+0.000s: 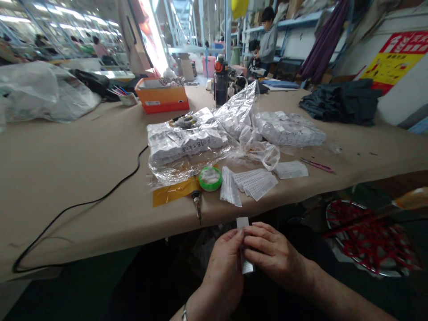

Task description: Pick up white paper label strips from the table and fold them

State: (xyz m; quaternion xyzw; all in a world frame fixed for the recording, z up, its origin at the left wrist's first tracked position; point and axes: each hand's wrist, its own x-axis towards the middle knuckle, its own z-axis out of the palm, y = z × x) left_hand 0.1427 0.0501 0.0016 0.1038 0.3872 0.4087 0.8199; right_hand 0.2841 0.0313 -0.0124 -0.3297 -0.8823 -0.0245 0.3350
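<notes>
Between my hands, just off the table's front edge, is a narrow white label strip [248, 266]. My left hand [224, 263] pinches it from the left, thumb on top. From the right, the fingers of my right hand [272, 249] are closed over its middle, so only its two ends show. On the table ahead lie fanned white printed labels [256, 182], a narrower label stack [230, 185] and another stack [290, 170]. A round green-rimmed container [210, 179] sits beside them. Near the edge, a soldering-iron-like tool [196, 200] points its metal tip toward me.
Plastic-wrapped white bundles [187, 142] lie mid-table, with pink-handled snips [317, 165] to the right. Behind stand an orange box [162, 96] and a dark bottle [221, 82]. A black cord [100, 198] crosses the left side. Red straps fill a basket [368, 236] at lower right.
</notes>
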